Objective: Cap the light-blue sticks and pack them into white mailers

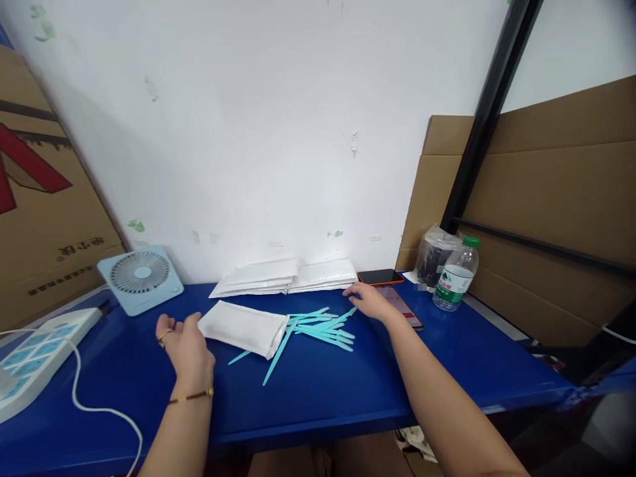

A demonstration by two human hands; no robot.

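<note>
My left hand, wearing a ring and a bracelet, is at the left end of a white padded envelope. Its fingers are apart and loosely bent, with nothing visible in them; whether it touches the envelope I cannot tell. Partly under the envelope's right end, several thin turquoise plastic sticks lie fanned out in a loose pile. Just beyond their right tips is my right hand, fingers apart and bent downward, holding nothing that shows. It is close to the front of a stack of white envelopes and partly covers a phone.
Another envelope stack lies against the wall. A blue fan and a white power strip with a cable are at left. At right are a second phone, a water bottle and a bagged dark object. Cardboard flanks the table.
</note>
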